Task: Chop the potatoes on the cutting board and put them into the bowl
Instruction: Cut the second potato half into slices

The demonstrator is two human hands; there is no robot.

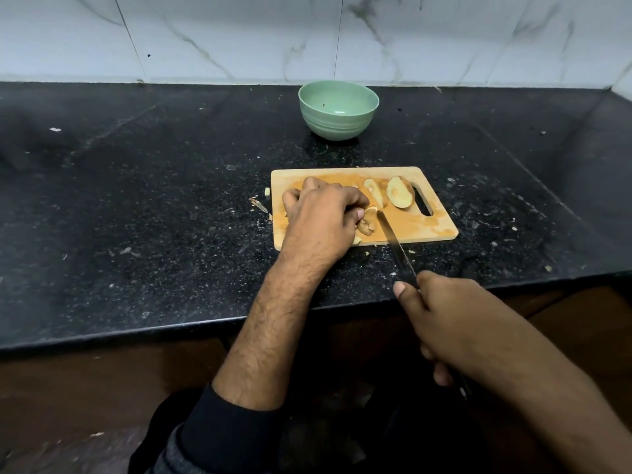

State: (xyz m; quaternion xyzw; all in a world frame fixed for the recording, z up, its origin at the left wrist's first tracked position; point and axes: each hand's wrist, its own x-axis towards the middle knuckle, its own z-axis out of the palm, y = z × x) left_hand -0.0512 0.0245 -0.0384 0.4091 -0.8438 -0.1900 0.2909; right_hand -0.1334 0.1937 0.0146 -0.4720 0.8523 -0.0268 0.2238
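Note:
A wooden cutting board (434,227) lies on the black counter. On it, my left hand (321,217) curls over a potato piece (368,222) and holds it down. My right hand (444,323) grips the handle of a knife (393,241), whose blade tip rests on the board just right of that piece. A potato half (399,196) and a potato wedge (373,192) lie near the board's far right, by its handle slot. A green bowl (338,109) stands behind the board, with nothing visible inside but a speck.
The black granite counter (154,200) is scattered with small scraps and peel bits, some just left of the board. A marble-tiled wall (239,35) rises behind it. The counter's front edge runs below my wrists.

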